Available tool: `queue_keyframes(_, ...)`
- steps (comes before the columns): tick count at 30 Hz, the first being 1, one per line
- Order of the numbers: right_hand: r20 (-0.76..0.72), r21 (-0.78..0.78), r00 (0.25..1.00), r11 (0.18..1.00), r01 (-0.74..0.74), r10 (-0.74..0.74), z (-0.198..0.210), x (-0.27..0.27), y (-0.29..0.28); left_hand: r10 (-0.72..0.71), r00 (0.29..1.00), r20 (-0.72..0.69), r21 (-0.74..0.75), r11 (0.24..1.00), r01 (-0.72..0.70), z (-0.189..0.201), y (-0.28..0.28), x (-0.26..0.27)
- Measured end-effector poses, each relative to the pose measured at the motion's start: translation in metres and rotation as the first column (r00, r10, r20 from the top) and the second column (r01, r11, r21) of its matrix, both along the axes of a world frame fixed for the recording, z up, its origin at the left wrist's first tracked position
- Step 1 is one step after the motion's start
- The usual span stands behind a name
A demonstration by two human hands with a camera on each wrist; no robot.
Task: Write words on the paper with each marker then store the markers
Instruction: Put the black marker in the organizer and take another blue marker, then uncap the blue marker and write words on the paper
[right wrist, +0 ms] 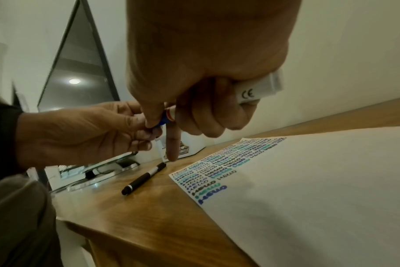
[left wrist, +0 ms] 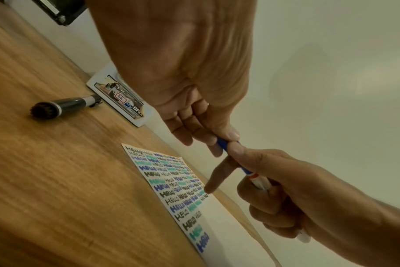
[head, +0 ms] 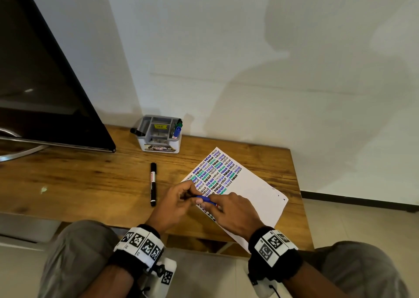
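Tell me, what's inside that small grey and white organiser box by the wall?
In the grey and white organiser box, a blue-capped marker and a green-capped one stand in the right compartment. A yellow label shows in the middle. The compartment floors are hidden.

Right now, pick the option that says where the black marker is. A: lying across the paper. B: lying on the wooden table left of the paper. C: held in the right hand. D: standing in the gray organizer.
B: the black marker lies flat on the bare wooden table, left of the paper, apart from both hands.
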State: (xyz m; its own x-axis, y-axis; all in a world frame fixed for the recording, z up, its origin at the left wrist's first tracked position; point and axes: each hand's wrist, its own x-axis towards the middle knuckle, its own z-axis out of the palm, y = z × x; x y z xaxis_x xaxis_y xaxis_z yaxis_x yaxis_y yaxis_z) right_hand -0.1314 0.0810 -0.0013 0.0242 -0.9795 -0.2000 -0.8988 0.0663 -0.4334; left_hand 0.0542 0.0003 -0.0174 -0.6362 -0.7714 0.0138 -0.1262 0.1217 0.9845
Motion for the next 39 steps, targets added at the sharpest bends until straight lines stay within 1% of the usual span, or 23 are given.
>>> queue_keyframes(4,0.141,0.031,0.988,0.998,0.059,-0.062,-0.002,-0.003,0.001,0.082,0.997,-0.013,0.064,0.995,-0.081,0.000,0.001,-0.002)
queue_keyframes(8,0.307,0.120,0.934,0.981,0.152,-0.182,0.000,-0.017,0.000,0.176,0.984,0.010,0.140,0.974,-0.176,-0.004,-0.004,0.001)
queue_keyframes(9,0.359,0.148,0.906,0.972,0.183,-0.225,0.002,-0.020,0.000,0.193,0.981,0.018,0.152,0.969,-0.193,-0.005,-0.005,0.003)
queue_keyframes(10,0.444,0.175,0.851,0.959,0.223,-0.279,0.003,-0.022,0.001,0.203,0.979,0.026,0.156,0.966,-0.204,-0.006,-0.007,0.004)
queue_keyframes(12,0.621,0.210,0.688,0.925,0.317,-0.377,0.006,-0.021,0.003,0.192,0.981,0.037,0.163,0.967,-0.196,-0.007,-0.006,0.003)
queue_keyframes(13,0.673,0.216,0.621,0.910,0.354,-0.402,0.008,-0.019,0.004,0.176,0.984,0.038,0.167,0.969,-0.180,-0.008,-0.005,0.001)
queue_keyframes(14,0.706,0.211,0.578,0.901,0.379,-0.408,0.009,-0.016,0.004,0.159,0.987,0.036,0.171,0.972,-0.163,-0.008,-0.003,-0.001)
queue_keyframes(15,0.723,0.198,0.561,0.899,0.391,-0.403,0.008,-0.014,0.003,0.144,0.989,0.038,0.170,0.974,-0.149,-0.007,-0.001,-0.004)
queue_keyframes(18,0.725,0.142,0.592,0.916,0.374,-0.354,0.002,-0.008,-0.002,0.131,0.991,0.037,0.178,0.974,-0.136,-0.006,0.004,-0.011)
queue_keyframes(22,0.674,0.141,0.648,0.923,0.358,-0.354,-0.005,-0.006,-0.007,0.133,0.990,0.035,0.193,0.972,-0.137,-0.002,0.008,-0.019)
queue_keyframes(24,0.666,0.147,0.656,0.924,0.352,-0.356,-0.005,-0.016,-0.012,0.118,0.992,0.053,0.181,0.975,-0.126,-0.004,0.007,-0.020)
queue_keyframes(25,0.655,0.145,0.662,0.921,0.361,-0.363,-0.003,-0.025,-0.015,0.097,0.992,0.085,0.131,0.986,-0.108,-0.006,0.006,-0.019)
queue_keyframes(26,0.629,0.136,0.681,0.916,0.378,-0.375,0.001,-0.036,-0.018,0.068,0.988,0.138,0.037,0.997,-0.074,-0.008,0.005,-0.018)
queue_keyframes(27,0.564,0.105,0.727,0.907,0.408,-0.392,0.004,-0.050,-0.022,0.039,0.975,0.218,-0.088,0.996,-0.020,-0.013,0.004,-0.016)
queue_keyframes(28,0.449,0.055,0.793,0.898,0.436,-0.412,0.006,-0.065,-0.026,0.017,0.948,0.318,-0.225,0.973,0.058,-0.018,0.003,-0.015)
queue_keyframes(29,0.294,0.007,0.853,0.894,0.449,-0.431,0.008,-0.082,-0.031,0.006,0.909,0.416,-0.344,0.927,0.151,-0.023,0.003,-0.013)
queue_keyframes(30,0.126,-0.025,0.885,0.890,0.455,-0.449,0.009,-0.097,-0.036,0.004,0.865,0.501,-0.420,0.876,0.239,-0.027,0.003,-0.013)
queue_keyframes(31,-0.008,-0.037,0.887,0.886,0.462,-0.462,0.011,-0.110,-0.040,0.003,0.831,0.557,-0.454,0.838,0.302,-0.031,0.004,-0.013)
queue_keyframes(32,-0.093,-0.030,0.880,0.885,0.465,-0.466,0.012,-0.121,-0.043,0.000,0.805,0.593,-0.465,0.816,0.343,-0.034,0.004,-0.013)
queue_keyframes(33,-0.147,-0.016,0.875,0.886,0.464,-0.461,0.012,-0.130,-0.045,0.006,0.793,0.609,-0.482,0.796,0.365,-0.036,0.004,-0.014)
queue_keyframes(35,-0.209,0.000,0.867,0.887,0.462,-0.451,0.012,-0.141,-0.049,0.018,0.781,0.624,-0.510,0.766,0.391,-0.040,0.004,-0.014)
queue_keyframes(36,-0.227,-0.003,0.860,0.884,0.468,-0.456,0.011,-0.145,-0.050,0.017,0.773,0.635,-0.508,0.762,0.400,-0.041,0.004,-0.014)
queue_keyframes(39,-0.255,-0.020,0.849,0.880,0.474,-0.463,0.004,-0.150,-0.055,0.005,0.750,0.661,-0.473,0.779,0.412,-0.046,0.003,-0.012)
